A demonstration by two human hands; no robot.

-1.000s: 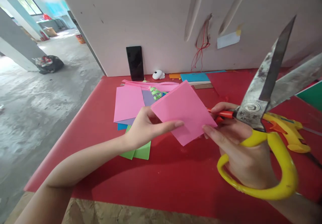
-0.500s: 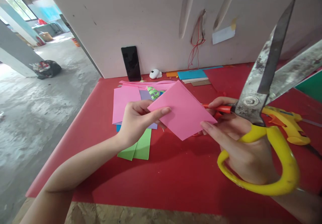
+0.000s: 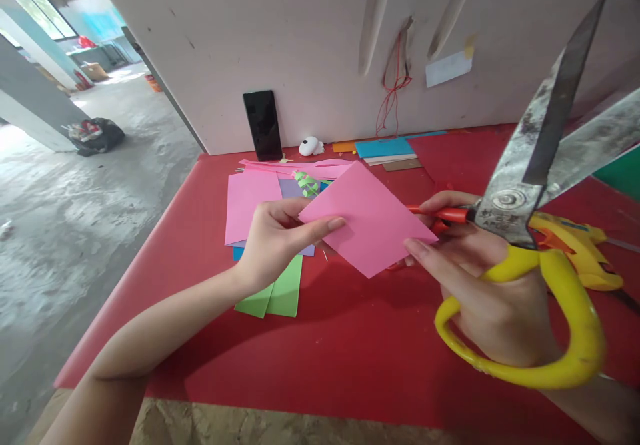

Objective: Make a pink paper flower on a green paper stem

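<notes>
My left hand (image 3: 277, 238) pinches the left corner of a pink square of paper (image 3: 367, 218), held just above the red table (image 3: 320, 352). My right hand (image 3: 480, 285) touches the paper's right corner with a fingertip. That hand is wrapped through the yellow handles of large scissors (image 3: 540, 232), whose steel blades stand apart and point up to the right. The right fingers also hold a thin red pen-like stick (image 3: 443, 214).
Sheets of pink, purple, blue and green paper (image 3: 260, 232) lie behind my left hand. A black phone (image 3: 263, 125) leans on the white wall, beside a small white object (image 3: 310, 146). More coloured sheets (image 3: 383, 150) lie at the back. A yellow glue gun (image 3: 580, 245) lies at right.
My left fingers have slid from the paper's middle to its left corner. The paper and scissors have barely shifted.
</notes>
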